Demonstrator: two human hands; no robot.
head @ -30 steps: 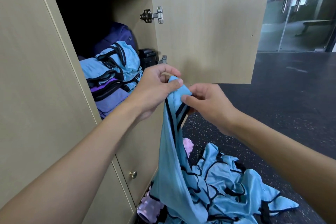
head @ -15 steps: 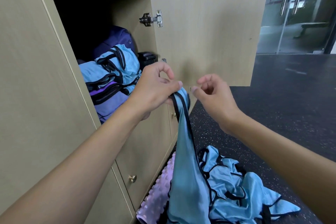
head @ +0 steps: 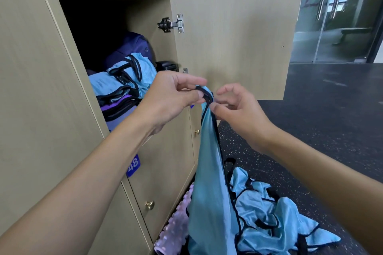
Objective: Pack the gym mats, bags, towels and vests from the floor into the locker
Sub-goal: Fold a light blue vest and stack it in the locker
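1. The vest I'm on is light blue with black trim. It hangs pretty much dead centre of my view, the strap bunched up at my hands. The rest drops straight toward 6 o'clock, down among the stuff on the floor.
2. My left hand has the black-edged strap pinched between thumb and forefinger. The other fingers are just loosely curled.
3. My right hand sits right at the strap's 3 o'clock with the fingers curled. The thumb tip is against the cloth, but honestly I can't tell whether it's got a real hold on it.
4. At 10 o'clock from my hands is the open locker. Inside, folded vests in the same blue sit on top of some purple layers, with a dark purple bag behind them.
5. The locker door is swung wide open at 1 o'clock, and its metal hinge shows at the left edge.
6. Down at 5 o'clock, a tangled heap of vests lies on the dark speckled floor.
7. Around 6 to 7 o'clock, a pink nubby mat lies tight along the locker base, touching the hanging vest.
8. At 8 o'clock there's a blue "48" tag on the lower door, and a brass knob further down.
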